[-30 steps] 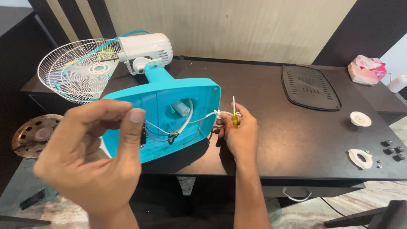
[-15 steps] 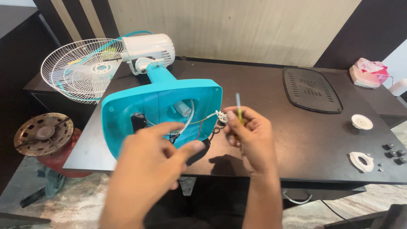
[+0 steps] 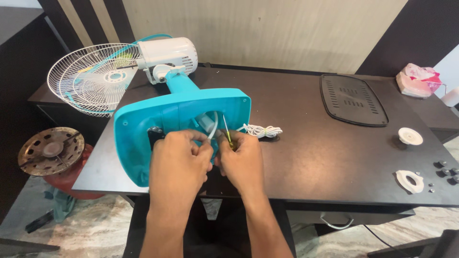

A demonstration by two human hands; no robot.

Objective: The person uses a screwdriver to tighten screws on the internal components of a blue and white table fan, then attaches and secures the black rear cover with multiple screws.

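Left hand: we find our left hand [image 3: 178, 160] nearest the camera, fingers curled in a pinch at the open underside of the fan base, closed on what looks like the white wiring there; the exact piece under the fingertips is hidden from us.
Right hand: our right hand [image 3: 241, 160] sits just beside the left, clenched around a small screwdriver [image 3: 228, 138] with a yellow-green handle, its thin shaft rising between the fingers toward the base.
Fan base: we list a turquoise fan base [image 3: 177, 117], tipped on its side at the near left part of the table, its hollow underside facing us and both hands touching it.
White cord: we note a coiled white cord [image 3: 262, 130] lying on the table just right of the base, close to the right hand.
Table: we record a dark brown table [image 3: 306, 148] carrying everything.
Loose parts: we count two white round pieces, one ring-shaped [image 3: 409, 181] near the right front edge, one cap-like [image 3: 410, 136] behind it, with small dark knobs [image 3: 445, 172] at the far right edge.
Black panel: a vented black panel [image 3: 353, 99] lies flat further back on the right.
Motor and grille: we enter a white motor housing [image 3: 167, 53] and white wire grille [image 3: 93, 79] at the far left, overhanging the table edge.
Pink packet: a pink packet [image 3: 417, 79] rests at the far right corner.
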